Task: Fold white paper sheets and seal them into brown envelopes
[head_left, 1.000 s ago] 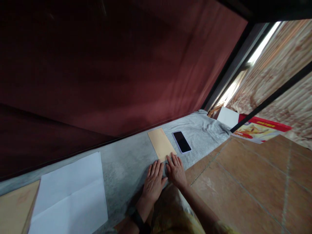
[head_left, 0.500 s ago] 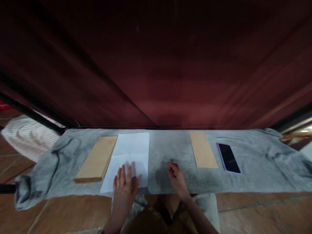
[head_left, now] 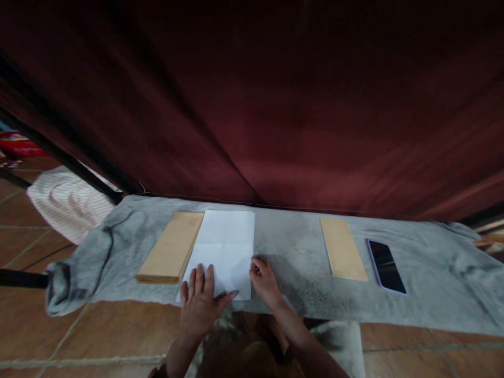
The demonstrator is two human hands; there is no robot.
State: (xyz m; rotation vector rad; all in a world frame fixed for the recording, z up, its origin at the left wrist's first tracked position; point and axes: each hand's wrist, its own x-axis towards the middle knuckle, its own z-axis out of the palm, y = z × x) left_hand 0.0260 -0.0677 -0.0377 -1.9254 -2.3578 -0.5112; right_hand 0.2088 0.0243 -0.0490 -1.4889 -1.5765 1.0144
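A white sheet of paper [head_left: 224,247] with fold creases lies on a grey cloth [head_left: 295,262] spread on the floor. My left hand [head_left: 200,304] rests flat on the sheet's near edge, fingers spread. My right hand [head_left: 263,279] is at the sheet's right edge, fingers curled and pinching that edge. A stack of brown envelopes [head_left: 171,247] lies just left of the sheet. A single brown envelope [head_left: 342,248] lies to the right, with a black phone [head_left: 386,265] beside it.
A dark red curtain [head_left: 275,105] hangs right behind the cloth. Brown floor tiles [head_left: 79,336] lie in front. A striped fabric [head_left: 66,202] and a black bar [head_left: 59,155] are at the far left. My knees are below the hands.
The view swung left from the single envelope to the white sheet. My left hand came down on the sheet, and my right hand moved left to pinch its right edge.
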